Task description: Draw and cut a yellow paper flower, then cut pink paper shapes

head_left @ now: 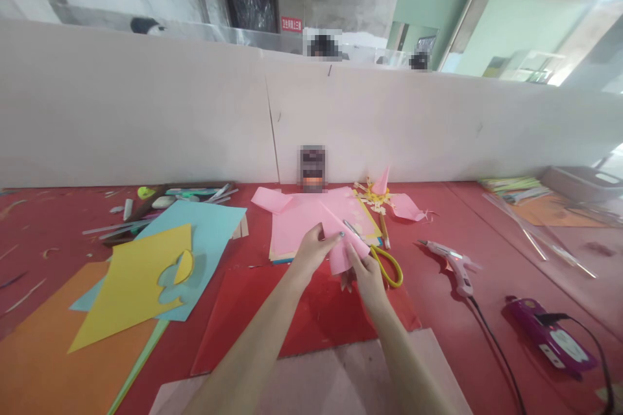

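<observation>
A piece of pink paper [341,263], curled into a cone-like shape, is held between both hands above the table. My left hand [314,248] pinches its left side near the top, fingers closed. From the lower right, my right hand [368,275] grips the curled paper, with some fingertips showing beneath it. Just behind the right hand lie scissors with yellow handles [398,275], partly covered by the held paper. A stack of pink sheets [292,224] lies beyond the hands, and a red board [233,311] is below them.
Yellow [131,279], blue [214,227] and orange sheets [34,337] overlap at left, before a tray of pens and sticks. A small pink cone [382,180] stands among yellow scraps. At right lie a corded glue gun [450,262] and purple power strip [548,336]. A white partition [146,110] closes the back.
</observation>
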